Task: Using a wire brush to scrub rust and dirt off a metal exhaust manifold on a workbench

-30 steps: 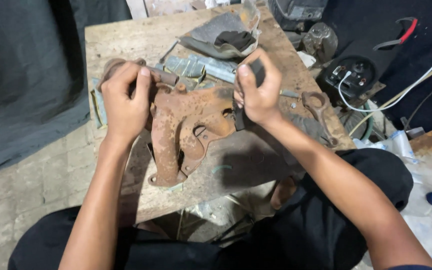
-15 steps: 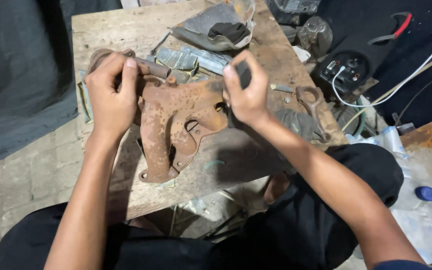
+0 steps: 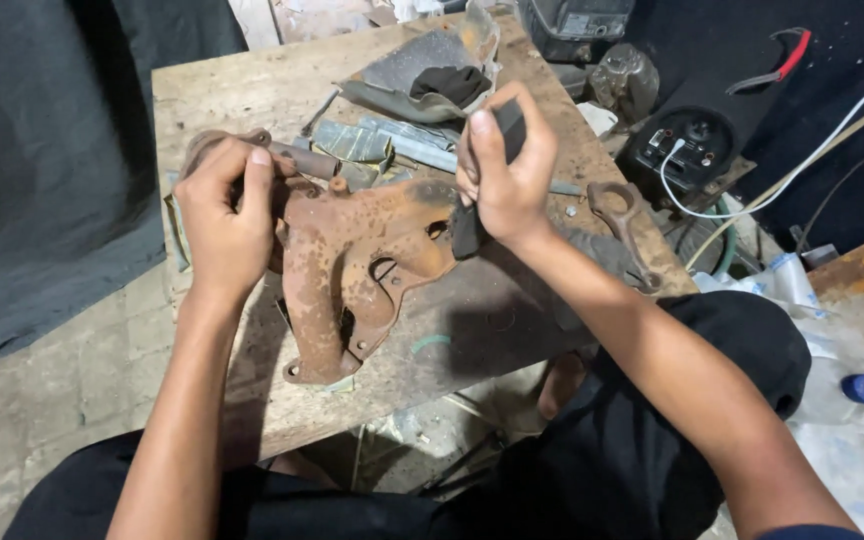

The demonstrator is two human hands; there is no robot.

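Rusty branched cast-metal part [image 3: 352, 270] flat on worn wooden bench [image 3: 202, 100]; left hand [image 3: 227, 215] clamped over its far-left end, seemingly steadying; right hand [image 3: 507, 165] fisted around dark tool [image 3: 472, 215], tip touching part's right edge.

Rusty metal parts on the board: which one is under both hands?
The big rusty casting at the board's centre. The left hand grips its left end, the right hand presses a dark tool on it; the smaller rusty bracket lies untouched at right.
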